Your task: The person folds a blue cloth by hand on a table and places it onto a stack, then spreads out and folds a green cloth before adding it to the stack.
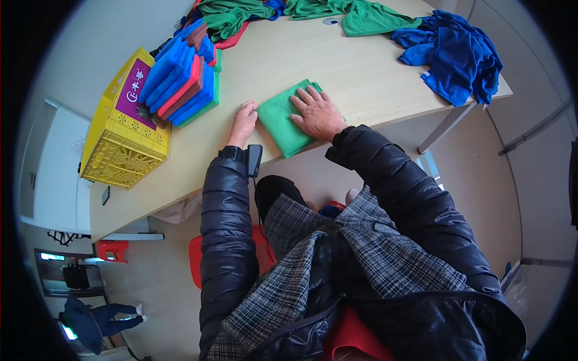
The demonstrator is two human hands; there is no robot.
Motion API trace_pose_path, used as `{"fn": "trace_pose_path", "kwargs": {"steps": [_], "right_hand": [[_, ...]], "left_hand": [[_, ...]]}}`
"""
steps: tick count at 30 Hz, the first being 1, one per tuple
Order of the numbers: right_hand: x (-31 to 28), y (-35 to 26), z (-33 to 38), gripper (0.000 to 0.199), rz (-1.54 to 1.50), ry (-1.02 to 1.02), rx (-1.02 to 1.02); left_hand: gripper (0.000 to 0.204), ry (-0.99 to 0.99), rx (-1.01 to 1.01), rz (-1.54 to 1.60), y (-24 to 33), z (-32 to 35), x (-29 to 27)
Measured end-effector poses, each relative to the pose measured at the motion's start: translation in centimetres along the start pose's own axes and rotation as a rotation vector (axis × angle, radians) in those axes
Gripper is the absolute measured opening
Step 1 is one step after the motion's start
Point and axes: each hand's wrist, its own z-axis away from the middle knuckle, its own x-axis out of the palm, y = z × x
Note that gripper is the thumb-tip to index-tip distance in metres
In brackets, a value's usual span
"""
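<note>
Right hand (pixel 317 114) pressed flat, fingers spread, on top of a folded green cloth (pixel 284 123) near the front edge of the pale wooden table (pixel 337 60); nothing gripped. Left hand (pixel 244 122) resting at the cloth's left edge, fingers loosely curled and touching it, no clear hold. Stack of folded blue, red and green cloths (pixel 183 78) to the left, beside a yellow plastic crate (pixel 123 129). Loose green cloths (pixel 361 15) and a blue heap (pixel 457 54) farther back.
</note>
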Motion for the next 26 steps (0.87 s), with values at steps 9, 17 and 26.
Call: {"fn": "trace_pose_path", "kwargs": {"steps": [9,17,26], "right_hand": [[0.3,0.9,-0.2,0.058,-0.039,0.007,-0.064],[0.4,1.6,-0.2,0.058,-0.033,-0.016,-0.05],[0.2,1.2,-0.4,0.062,-0.01,-0.027,-0.069]], "left_hand": [[0.013,0.083,0.157,-0.152,0.7,0.6,-0.7],[0.023,0.254,0.14,-0.511,10.3,2.9,0.5],[0.071,0.021,0.147,-0.593,16.3,10.6,6.4]]}}
